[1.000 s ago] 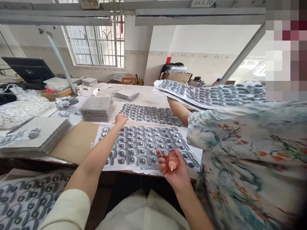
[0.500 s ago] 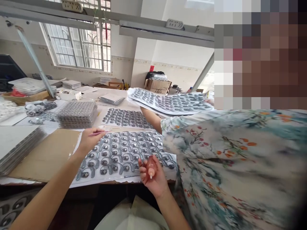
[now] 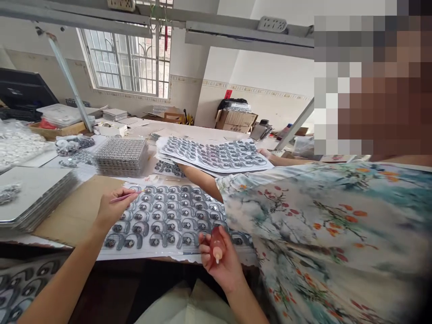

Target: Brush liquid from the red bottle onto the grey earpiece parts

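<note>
My left hand (image 3: pixel 114 209) rests over the left edge of a white sheet (image 3: pixel 168 254) printed or set with rows of grey hook-shaped pieces. It pinches a thin pink stick (image 3: pixel 124 197), whose tip points at the top row. My right hand (image 3: pixel 221 265) sits at the sheet's lower right edge, gripping a translucent orange-pink squeeze bottle (image 3: pixel 218 243) with its nozzle down. The pieces under my left palm are hidden.
A co-worker in a floral shirt (image 3: pixel 303 234) leans in at right, holding a second sheet of pieces (image 3: pixel 214 155) over the table. A stack of trays (image 3: pixel 121 156) and stacked boards (image 3: pixel 33 193) stand at left, beside a cardboard sheet (image 3: pixel 74 211).
The co-worker's sheet has swung lower and left, now covering most of the sheet behind mine. My hands stay much the same, and the view has shifted slightly.
</note>
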Demonstrator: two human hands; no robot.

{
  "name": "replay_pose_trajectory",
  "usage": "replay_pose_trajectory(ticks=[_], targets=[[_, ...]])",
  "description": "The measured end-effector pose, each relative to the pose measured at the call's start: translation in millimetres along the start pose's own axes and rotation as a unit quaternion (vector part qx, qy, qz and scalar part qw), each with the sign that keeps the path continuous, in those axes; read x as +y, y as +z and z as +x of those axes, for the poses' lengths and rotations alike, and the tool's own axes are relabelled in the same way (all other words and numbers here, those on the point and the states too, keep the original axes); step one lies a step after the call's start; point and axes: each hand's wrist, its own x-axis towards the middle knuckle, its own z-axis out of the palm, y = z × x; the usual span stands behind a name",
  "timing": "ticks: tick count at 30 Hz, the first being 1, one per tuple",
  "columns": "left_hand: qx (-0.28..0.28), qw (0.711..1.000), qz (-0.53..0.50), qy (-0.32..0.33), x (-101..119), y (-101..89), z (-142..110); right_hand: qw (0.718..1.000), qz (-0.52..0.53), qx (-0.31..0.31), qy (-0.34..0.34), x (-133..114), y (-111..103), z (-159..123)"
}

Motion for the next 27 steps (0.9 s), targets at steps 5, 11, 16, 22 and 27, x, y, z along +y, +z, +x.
replay_pose_trajectory(ticks=[5, 11, 16, 22, 27], targets=[[0.009, 1.0, -0.014, -0.008, -5, 0.4, -1, 1.0, -0.005, 0.007, -0.004, 1, 1, 0], [-0.002, 0.999, -0.041, -0.02, -5, 5.7, -1, 1.0, -0.017, 0.017, -0.006, 0, 5, 4], [0.003, 0.999, -0.039, -0.027, -6, 3.0, -1, 0.999, -0.029, 0.017, -0.009, 2, 10, 5], [0.014, 0.999, -0.036, -0.024, -1, -4.7, -9, 1.0, -0.029, 0.009, 0.001, 6, 13, 3], [0.024, 0.999, -0.024, 0.012, 2, -9.4, -18, 0.999, -0.034, 0.007, 0.006, 10, 14, 1]])
